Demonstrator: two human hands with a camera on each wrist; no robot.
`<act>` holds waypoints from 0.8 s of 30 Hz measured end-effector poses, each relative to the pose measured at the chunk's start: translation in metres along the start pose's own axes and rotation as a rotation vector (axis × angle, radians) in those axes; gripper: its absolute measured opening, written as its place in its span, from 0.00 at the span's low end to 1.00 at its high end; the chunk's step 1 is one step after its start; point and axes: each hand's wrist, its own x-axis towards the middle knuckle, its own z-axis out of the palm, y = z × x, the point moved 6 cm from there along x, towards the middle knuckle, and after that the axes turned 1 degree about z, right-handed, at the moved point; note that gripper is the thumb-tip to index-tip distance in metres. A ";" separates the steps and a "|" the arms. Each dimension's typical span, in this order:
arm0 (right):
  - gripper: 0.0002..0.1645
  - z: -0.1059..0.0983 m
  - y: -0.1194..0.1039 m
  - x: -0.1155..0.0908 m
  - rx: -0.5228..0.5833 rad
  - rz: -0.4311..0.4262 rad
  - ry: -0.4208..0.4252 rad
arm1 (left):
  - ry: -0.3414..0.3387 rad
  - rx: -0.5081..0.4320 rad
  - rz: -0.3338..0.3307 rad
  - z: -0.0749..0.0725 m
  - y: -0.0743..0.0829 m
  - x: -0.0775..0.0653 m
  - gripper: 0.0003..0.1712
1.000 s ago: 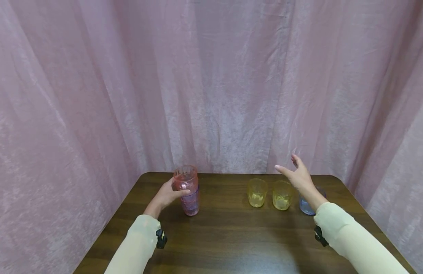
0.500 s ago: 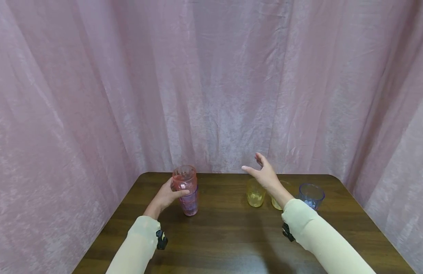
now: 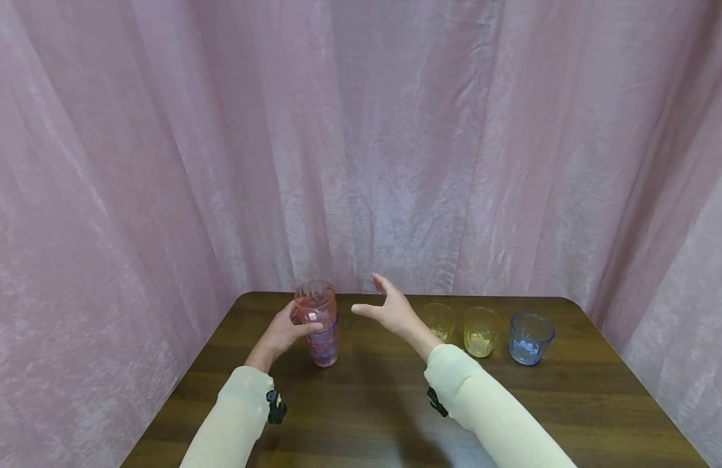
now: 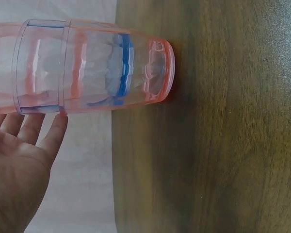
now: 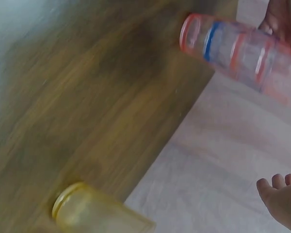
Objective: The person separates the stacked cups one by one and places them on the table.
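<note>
At the left of the table stands a stack of clear plastic cups (image 3: 324, 346), pink with a blue one between. My left hand (image 3: 281, 337) grips this stack near its upper cup, thumb in front, fingers round the far side. In the left wrist view the stack's pink base (image 4: 160, 70) stands on the wood. My right hand (image 3: 394, 313) is held in the air right of the stack, thumb and fingers spread, holding nothing. Behind its wrist is a yellow cup (image 3: 441, 316), partly hidden. The right wrist view shows one yellow cup (image 5: 94, 213) below the hand.
A second yellow cup (image 3: 480, 335) and a blue cup (image 3: 528, 344) stand upright in a row to the right. The brown wooden table (image 3: 349, 416) ends at a back edge before a pink curtain (image 3: 396, 162).
My right hand has moved left from above the blue and yellow cups towards the stack, uncovering the blue cup. The left hand and the stack have stayed nearly still.
</note>
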 end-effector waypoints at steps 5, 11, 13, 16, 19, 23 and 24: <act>0.58 0.026 -0.001 0.007 -0.049 0.005 -0.017 | -0.020 -0.027 -0.002 0.000 0.000 0.000 0.49; 0.59 0.050 -0.003 0.016 -0.030 -0.009 -0.039 | -0.040 -0.042 0.015 0.000 0.001 0.000 0.50; 0.60 0.056 -0.003 0.018 -0.025 -0.008 -0.043 | -0.043 -0.033 0.016 -0.001 0.002 0.000 0.50; 0.61 0.064 -0.004 0.022 -0.026 -0.006 -0.043 | -0.044 -0.027 0.016 -0.001 0.003 -0.001 0.49; 0.61 0.070 -0.007 0.024 -0.018 -0.013 -0.043 | -0.044 -0.026 0.014 -0.001 0.007 -0.004 0.49; 0.61 0.077 -0.008 0.027 -0.009 0.001 -0.045 | -0.061 -0.025 0.010 -0.002 0.024 -0.011 0.49; 0.62 0.078 -0.008 0.028 -0.014 0.002 -0.043 | -0.063 -0.026 0.008 -0.002 0.025 -0.011 0.49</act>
